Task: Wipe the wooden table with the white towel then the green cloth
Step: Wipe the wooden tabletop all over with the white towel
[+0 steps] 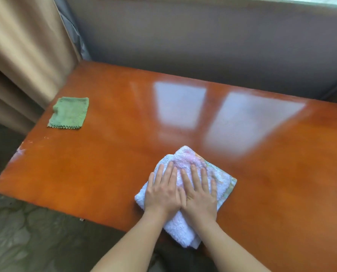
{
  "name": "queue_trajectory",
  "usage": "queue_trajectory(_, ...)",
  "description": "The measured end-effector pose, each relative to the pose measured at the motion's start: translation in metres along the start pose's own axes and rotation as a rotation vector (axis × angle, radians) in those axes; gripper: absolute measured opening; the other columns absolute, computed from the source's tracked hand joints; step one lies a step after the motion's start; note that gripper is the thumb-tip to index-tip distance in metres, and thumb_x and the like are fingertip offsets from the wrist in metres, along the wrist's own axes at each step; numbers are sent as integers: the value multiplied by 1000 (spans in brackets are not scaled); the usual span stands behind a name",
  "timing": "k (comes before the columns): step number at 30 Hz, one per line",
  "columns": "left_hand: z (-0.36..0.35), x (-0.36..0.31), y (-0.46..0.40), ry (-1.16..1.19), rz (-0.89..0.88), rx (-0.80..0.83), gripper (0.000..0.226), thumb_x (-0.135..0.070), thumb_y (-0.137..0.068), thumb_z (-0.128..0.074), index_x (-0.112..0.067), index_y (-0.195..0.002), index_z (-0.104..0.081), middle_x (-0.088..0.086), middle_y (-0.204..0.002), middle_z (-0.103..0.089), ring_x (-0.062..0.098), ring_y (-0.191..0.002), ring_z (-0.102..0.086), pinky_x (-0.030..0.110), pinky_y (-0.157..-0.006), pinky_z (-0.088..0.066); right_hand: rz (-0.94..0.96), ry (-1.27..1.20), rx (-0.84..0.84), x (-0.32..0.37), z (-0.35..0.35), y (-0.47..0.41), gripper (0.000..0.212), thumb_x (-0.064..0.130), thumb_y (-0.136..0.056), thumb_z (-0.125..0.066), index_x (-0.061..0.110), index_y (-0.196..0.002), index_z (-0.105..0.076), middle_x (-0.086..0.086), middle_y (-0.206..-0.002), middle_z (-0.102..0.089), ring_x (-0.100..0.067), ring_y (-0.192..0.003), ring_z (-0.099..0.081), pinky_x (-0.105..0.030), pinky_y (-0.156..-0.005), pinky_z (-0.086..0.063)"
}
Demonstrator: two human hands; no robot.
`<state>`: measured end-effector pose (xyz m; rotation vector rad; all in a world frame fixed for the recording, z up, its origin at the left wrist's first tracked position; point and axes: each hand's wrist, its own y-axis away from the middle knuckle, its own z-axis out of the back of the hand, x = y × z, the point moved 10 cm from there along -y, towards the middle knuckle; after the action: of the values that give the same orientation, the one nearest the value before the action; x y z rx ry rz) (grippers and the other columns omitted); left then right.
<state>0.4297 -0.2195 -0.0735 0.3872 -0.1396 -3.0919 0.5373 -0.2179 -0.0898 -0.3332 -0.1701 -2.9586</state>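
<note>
Pressing down side by side, both hands lie flat with fingers straight on the white towel (185,185): the left hand (162,190) on its left half, the right hand (200,192) just beside it, thumbs touching. The towel sits folded near the front edge of the wooden surface (108,154), one corner hanging over that edge. By my judgement this is the first stage, the towel wipe under way. The green cloth (68,112) lies flat and untouched near the far left corner, well apart from the hands, so the second wipe is not yet begun.
</note>
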Motion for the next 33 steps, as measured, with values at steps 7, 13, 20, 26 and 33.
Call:
queue_trajectory(7, 9, -6, -73, 10, 66, -57, 61, -38, -80, -38, -14, -134, -53, 2, -147, -43, 25, -137, -37, 49, -106, -37, 78, 13, -48, -15, 11, -77, 54, 45, -95, -36, 33, -148, -38, 3, -159, -26, -23, -148, -19, -52, -116, -17)
queue_trajectory(13, 21, -11, -176, 23, 66, -116, 62, -40, -80, -36, -14, -133, -54, 1, -147, -43, 25, -136, -38, 46, -106, -34, 73, 11, -91, -33, 26, -179, 54, 47, -95, -33, 35, -147, -38, 3, -159, -27, -23, -148, -20, -52, -117, -16)
queue_trajectory(20, 39, 2, -297, 30, 114, -111, 66, -44, -83, -26, -18, -140, -45, -4, -153, -33, 20, -142, -25, 45, -112, -26, 64, 35, -49, -37, 40, -308, 59, 53, -94, -18, 39, -151, -27, 8, -162, -15, -18, -150, -8, -46, -118, -1)
queue_trajectory(26, 43, 11, -331, 48, 128, -83, 67, -43, -85, -20, -17, -143, -39, -3, -155, -28, 20, -143, -20, 44, -111, -27, 82, 53, -10, -32, 44, -346, 60, 54, -93, -11, 43, -152, -17, 11, -163, -6, -15, -150, 3, -43, -119, 4)
queue_trajectory(33, 43, 21, -298, 89, 67, -19, 67, -41, -88, -10, -16, -147, -31, -2, -157, -22, 23, -145, -17, 43, -115, -22, 48, 13, 9, -15, 44, -315, 61, 53, -93, -8, 43, -152, -17, 12, -162, -5, -13, -149, 6, -43, -119, 3)
